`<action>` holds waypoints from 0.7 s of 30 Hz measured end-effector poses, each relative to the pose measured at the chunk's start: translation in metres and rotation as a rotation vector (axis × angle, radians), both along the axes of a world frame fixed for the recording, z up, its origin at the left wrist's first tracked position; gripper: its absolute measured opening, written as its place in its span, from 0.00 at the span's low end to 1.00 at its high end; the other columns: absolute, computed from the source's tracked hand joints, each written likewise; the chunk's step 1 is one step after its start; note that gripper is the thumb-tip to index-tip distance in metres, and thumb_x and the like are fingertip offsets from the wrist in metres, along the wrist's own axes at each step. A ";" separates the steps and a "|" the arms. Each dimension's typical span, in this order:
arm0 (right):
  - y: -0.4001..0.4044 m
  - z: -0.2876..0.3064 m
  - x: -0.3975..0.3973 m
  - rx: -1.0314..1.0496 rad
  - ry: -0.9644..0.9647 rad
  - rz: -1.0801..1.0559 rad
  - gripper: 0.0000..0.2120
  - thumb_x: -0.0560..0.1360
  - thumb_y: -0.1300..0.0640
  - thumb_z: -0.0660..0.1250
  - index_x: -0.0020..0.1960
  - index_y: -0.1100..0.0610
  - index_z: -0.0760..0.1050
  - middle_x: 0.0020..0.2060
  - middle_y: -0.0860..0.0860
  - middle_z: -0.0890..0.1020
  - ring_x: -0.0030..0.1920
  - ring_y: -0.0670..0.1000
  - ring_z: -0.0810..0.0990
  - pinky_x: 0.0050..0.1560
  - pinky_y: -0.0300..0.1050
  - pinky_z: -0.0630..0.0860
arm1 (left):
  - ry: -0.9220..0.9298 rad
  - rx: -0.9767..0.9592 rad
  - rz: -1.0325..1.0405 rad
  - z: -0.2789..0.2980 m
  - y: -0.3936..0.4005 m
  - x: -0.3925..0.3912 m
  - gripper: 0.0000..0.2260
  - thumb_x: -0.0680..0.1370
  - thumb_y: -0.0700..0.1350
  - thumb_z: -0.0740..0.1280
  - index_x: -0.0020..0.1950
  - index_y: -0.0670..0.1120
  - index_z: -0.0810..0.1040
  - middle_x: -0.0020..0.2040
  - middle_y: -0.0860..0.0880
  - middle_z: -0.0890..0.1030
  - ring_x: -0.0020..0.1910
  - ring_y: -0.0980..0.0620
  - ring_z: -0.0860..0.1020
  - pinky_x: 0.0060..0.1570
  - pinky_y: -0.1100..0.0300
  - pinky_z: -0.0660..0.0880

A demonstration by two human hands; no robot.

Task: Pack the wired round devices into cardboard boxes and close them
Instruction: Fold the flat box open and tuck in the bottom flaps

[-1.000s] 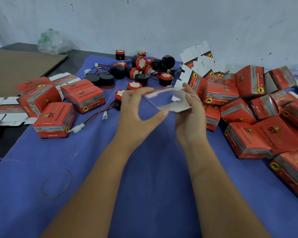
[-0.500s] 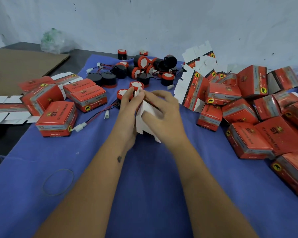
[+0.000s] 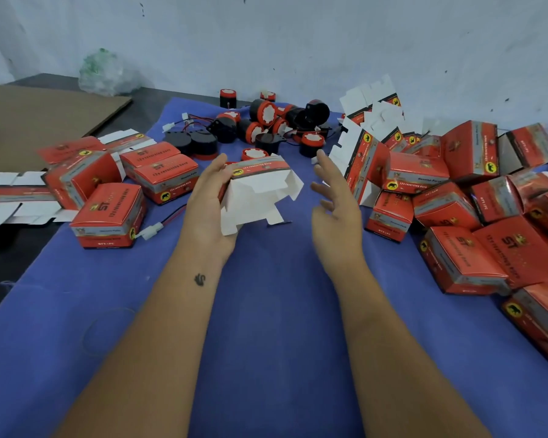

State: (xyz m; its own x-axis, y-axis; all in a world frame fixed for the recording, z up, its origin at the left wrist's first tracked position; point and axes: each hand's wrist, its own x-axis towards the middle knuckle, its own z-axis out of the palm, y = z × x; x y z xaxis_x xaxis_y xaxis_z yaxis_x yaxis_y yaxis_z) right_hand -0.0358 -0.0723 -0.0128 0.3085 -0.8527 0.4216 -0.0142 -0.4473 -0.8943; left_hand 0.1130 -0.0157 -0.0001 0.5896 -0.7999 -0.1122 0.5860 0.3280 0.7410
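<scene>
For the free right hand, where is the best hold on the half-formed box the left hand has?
Probably the red printed side wall at the right end of the half-formed box, approached from the right. The left hand already grips the left side, and the loose white flaps hang toward the camera, too floppy to hold. The right hand hovers open beside it.

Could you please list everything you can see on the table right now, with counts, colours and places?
Cloth: one, blue, covering the table.
Open box: one, red outside, white flaps spread, held at centre.
Closed boxes: several, red, left of centre.
Box pile: many, red, right side.
Flat boxes: several, white and red, back right; more at the left edge.
Devices: about a dozen, black and red, wired, back centre.
Cardboard sheet: one, brown, back left.
Plastic bag: one, clear greenish, against the wall.
Left hand: holds the open box.
Right hand: open, beside the box.
</scene>
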 end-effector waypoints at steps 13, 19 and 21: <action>0.002 -0.002 0.008 -0.054 -0.042 0.053 0.37 0.71 0.52 0.75 0.75 0.44 0.62 0.70 0.40 0.69 0.70 0.42 0.68 0.68 0.46 0.71 | -0.222 0.050 -0.201 0.003 -0.005 -0.018 0.15 0.80 0.58 0.60 0.55 0.54 0.83 0.52 0.46 0.85 0.52 0.46 0.84 0.41 0.51 0.82; 0.000 0.003 0.004 0.003 -0.049 -0.078 0.27 0.78 0.49 0.66 0.75 0.48 0.64 0.57 0.40 0.75 0.61 0.41 0.74 0.61 0.41 0.74 | -0.772 0.314 0.102 -0.005 -0.017 -0.037 0.14 0.75 0.63 0.55 0.59 0.74 0.70 0.78 0.49 0.60 0.75 0.46 0.60 0.70 0.46 0.61; -0.001 0.003 0.004 0.016 -0.068 -0.092 0.23 0.79 0.47 0.65 0.72 0.49 0.69 0.55 0.37 0.76 0.59 0.37 0.74 0.58 0.34 0.73 | -1.079 0.347 0.153 -0.003 -0.022 -0.034 0.18 0.81 0.55 0.53 0.71 0.65 0.66 0.80 0.43 0.56 0.79 0.43 0.53 0.74 0.48 0.52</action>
